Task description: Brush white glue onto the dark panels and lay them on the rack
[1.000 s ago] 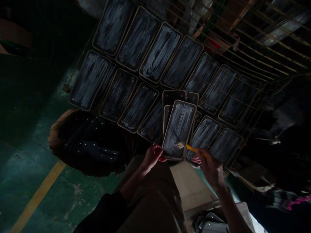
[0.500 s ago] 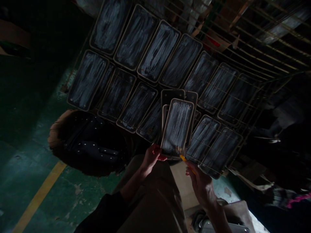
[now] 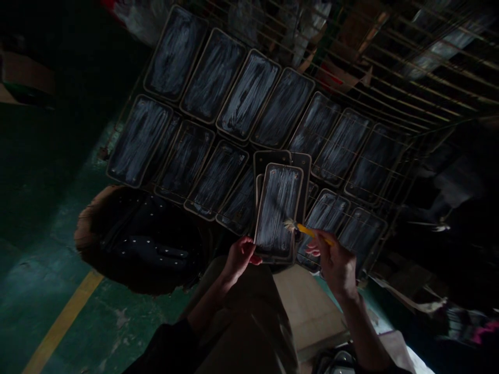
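My left hand pinches the lower left corner of a dark rectangular panel with rounded corners, a pale rim and whitish streaks brushed along its length. In my right hand is a paintbrush with a yellow handle, gripped between thumb and fingers. Its splayed pale bristles are over the panel's lower right part; whether they touch it I cannot tell. Beneath the streaked panel lie darker bare panels, mostly covered by it.
Similar streaked panels lie in two slanting rows on a wire rack. A torn-edged round container with dark studded pieces stands at left. A yellow stripe crosses the green floor. A cardboard box sits at far left.
The brush has moved up from the panel's bottom edge, and its handle now lies flatter, pointing left. My left hand stays at the corner. The whole view has shifted slightly.
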`<state>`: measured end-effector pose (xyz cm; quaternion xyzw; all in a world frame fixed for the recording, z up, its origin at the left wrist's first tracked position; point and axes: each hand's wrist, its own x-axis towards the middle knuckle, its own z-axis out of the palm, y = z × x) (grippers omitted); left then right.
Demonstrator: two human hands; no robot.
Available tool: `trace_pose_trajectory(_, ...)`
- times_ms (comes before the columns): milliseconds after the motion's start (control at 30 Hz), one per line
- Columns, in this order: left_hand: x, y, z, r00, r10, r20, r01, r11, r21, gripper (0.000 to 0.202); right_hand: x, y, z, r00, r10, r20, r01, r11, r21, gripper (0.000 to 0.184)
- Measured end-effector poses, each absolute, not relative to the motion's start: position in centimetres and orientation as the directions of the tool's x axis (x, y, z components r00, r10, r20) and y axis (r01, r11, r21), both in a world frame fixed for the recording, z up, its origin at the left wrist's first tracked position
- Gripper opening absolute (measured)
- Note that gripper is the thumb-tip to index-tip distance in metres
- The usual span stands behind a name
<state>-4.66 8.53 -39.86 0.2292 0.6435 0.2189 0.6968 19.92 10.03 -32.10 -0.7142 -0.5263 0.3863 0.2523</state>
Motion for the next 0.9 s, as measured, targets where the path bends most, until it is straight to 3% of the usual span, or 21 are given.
trace_pose_trajectory(267, -4.8, 8.3, -40.3, 0.126, 0.596, -0.793, 0.019, 0.798, 0.603, 0.036, 18.6, 8.3, -31.8, 0.188, 0.929, -0.318, 0.523, -0.369, -0.769, 0.024)
trace_pose_trajectory(400, -4.9, 8.0, -41.0, 0.145, 0.6, -0.786, 0.049, 0.79, 0.612, 0.034, 19.3, 13.3, -33.1, 0.281, 0.945, -0.169, 0.511, -0.296, -0.807, 0.026)
trace_pose_trajectory(567, -4.9, 7.9, -41.0, 0.142, 0.599, -0.788, 0.044, 0.792, 0.609, 0.036, 19.4, 18.0, -34.6, 0.272, 0.96, 0.061, 0.649, -0.136, -0.748, 0.026)
trace_pose_trajectory(633, -4.8, 8.1, -40.7, 0.143, 0.591, -0.794, 0.053, 0.796, 0.603, 0.036, 18.9, 17.8, -34.8, 0.22, 0.974, 0.05, 0.678, -0.116, -0.726, 0.026)
trace_pose_trajectory(800, -4.8, 8.2, -40.6, 0.142, 0.574, -0.806, 0.069, 0.807, 0.587, 0.037, 17.5, 16.1, -33.0, 0.112, 0.985, -0.135, 0.606, -0.175, -0.776, 0.025)
trace_pose_trajectory(900, -4.8, 8.0, -40.9, 0.144, 0.586, -0.797, 0.066, 0.798, 0.599, 0.038, 16.7, 17.4, -32.0, 0.145, 0.987, -0.072, 0.559, -0.141, -0.817, 0.024)
